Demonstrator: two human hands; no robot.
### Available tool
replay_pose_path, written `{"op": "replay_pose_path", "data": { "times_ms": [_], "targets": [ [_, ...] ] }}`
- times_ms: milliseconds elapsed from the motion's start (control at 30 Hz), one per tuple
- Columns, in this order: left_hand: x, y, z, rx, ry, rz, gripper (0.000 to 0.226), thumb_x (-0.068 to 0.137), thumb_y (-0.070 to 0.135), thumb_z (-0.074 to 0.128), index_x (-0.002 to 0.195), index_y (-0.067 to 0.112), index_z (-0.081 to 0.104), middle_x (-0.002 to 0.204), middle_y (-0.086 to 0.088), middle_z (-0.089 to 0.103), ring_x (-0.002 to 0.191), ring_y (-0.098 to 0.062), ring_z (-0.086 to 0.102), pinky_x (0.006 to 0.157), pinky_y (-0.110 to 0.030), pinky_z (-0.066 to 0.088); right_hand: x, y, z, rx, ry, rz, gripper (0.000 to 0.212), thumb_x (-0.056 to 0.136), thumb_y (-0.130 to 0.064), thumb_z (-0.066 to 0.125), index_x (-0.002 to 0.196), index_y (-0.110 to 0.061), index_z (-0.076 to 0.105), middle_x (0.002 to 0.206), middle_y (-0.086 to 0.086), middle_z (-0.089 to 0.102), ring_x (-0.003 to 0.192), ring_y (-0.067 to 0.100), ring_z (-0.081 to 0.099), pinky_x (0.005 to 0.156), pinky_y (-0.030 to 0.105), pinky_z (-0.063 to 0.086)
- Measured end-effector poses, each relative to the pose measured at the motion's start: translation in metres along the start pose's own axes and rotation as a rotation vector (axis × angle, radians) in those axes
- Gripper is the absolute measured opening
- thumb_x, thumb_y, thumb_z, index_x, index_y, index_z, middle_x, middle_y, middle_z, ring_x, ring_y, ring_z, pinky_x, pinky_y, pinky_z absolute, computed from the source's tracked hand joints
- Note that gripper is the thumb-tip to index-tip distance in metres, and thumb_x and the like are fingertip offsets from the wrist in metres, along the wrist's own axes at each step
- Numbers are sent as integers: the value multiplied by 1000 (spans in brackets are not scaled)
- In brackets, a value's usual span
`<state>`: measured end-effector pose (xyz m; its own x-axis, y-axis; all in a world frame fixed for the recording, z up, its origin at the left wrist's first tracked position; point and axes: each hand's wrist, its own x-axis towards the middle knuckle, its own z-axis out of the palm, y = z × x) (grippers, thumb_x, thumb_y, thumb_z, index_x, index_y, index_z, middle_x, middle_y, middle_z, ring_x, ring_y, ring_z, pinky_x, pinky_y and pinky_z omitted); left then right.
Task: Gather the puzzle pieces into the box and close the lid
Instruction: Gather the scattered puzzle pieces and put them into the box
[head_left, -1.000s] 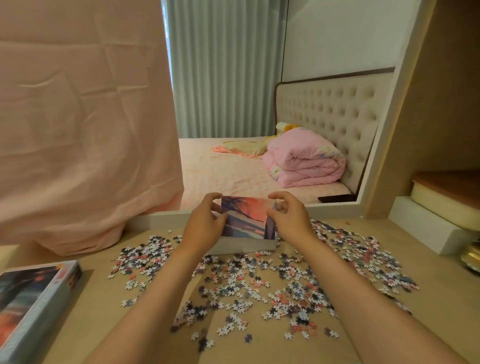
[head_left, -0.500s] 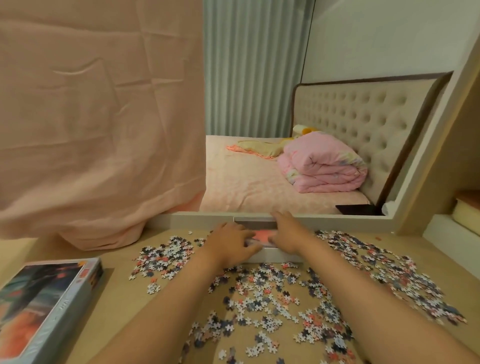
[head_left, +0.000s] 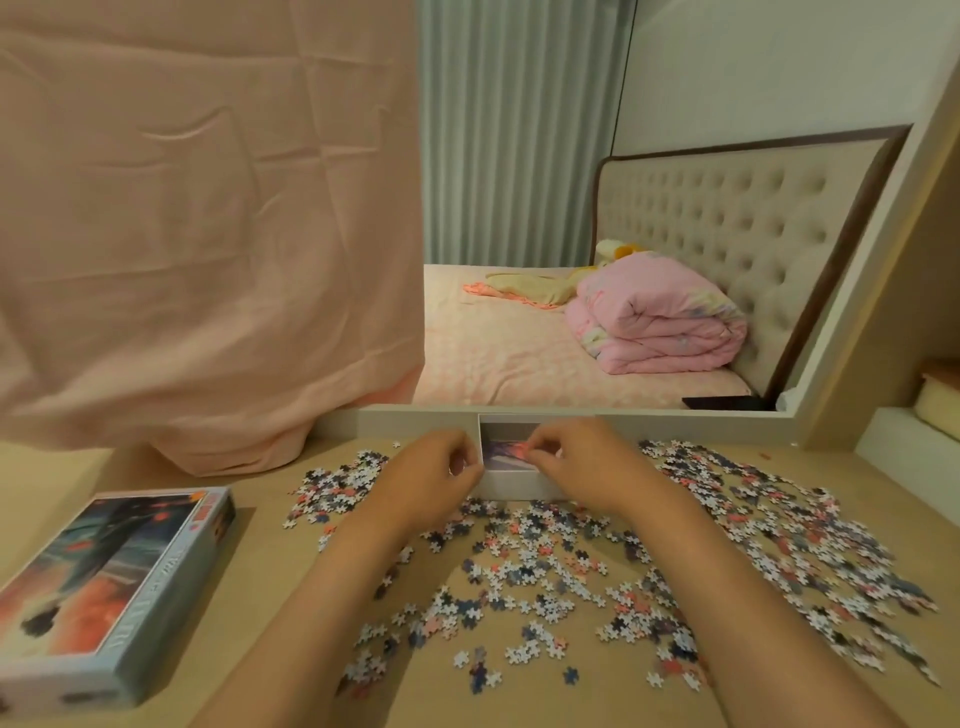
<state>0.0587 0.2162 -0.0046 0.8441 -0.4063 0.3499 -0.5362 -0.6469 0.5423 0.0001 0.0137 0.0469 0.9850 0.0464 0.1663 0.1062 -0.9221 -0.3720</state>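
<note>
Several small puzzle pieces (head_left: 545, 566) lie scattered over the tan desk, thickest at the right. A low white box (head_left: 511, 488) stands open at the back centre against the mirror's frame, with a picture card (head_left: 506, 449) lying inside it. My left hand (head_left: 431, 473) is curled against the box's left front corner. My right hand (head_left: 582, 462) reaches over the right side, its fingertips pinched on the card. The printed lid (head_left: 104, 587) lies face up at the near left, apart from both hands.
A large mirror with a white frame (head_left: 415, 415) stands behind the desk and reflects a bed. A pink cloth (head_left: 197, 234) hangs over the mirror's left part down to the desk. A white shelf (head_left: 909, 441) borders the desk at the right.
A second ago both hands held the picture card upright above the box. They lowered it flat into the box, and the hands now rest at the box's sides.
</note>
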Motion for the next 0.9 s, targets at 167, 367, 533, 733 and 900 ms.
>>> {"op": "replay_pose_path", "data": {
  "times_ms": [167,367,533,733,900],
  "targets": [
    [-30,-1,20,103,-140,81,22,88,51,58,103,35,63,108,16,49,94,-4,52,83,-29,47,-25,-12,19,-187,-387,55,60,84,-42,73,138,-29,54,146,-1,51,120,20,58,101,36,48],
    [-30,-4,37,295,-260,186,59,88,60,54,140,31,51,134,5,46,124,-15,38,104,-35,36,-21,-1,32,-289,-496,82,97,73,-55,79,153,-30,31,153,1,33,139,25,35,112,44,38],
    [-26,-4,40,206,-227,190,33,91,41,62,122,32,67,117,4,56,112,-16,41,94,-34,41,-13,3,44,-181,-418,42,45,82,-37,76,125,-28,64,105,-4,63,94,20,61,74,30,48],
    [-25,-4,40,137,-170,192,19,90,28,68,107,22,73,106,4,61,99,-12,54,87,-27,45,-11,5,48,-99,-334,60,40,79,-29,82,117,-24,72,106,-5,72,93,16,65,83,29,52],
    [-24,2,42,49,-145,146,13,90,22,68,102,20,73,96,5,70,82,-9,61,75,-25,50,-10,11,46,9,-280,41,16,79,-22,82,78,-29,68,78,-8,66,72,11,62,69,21,44]
  ]
}}
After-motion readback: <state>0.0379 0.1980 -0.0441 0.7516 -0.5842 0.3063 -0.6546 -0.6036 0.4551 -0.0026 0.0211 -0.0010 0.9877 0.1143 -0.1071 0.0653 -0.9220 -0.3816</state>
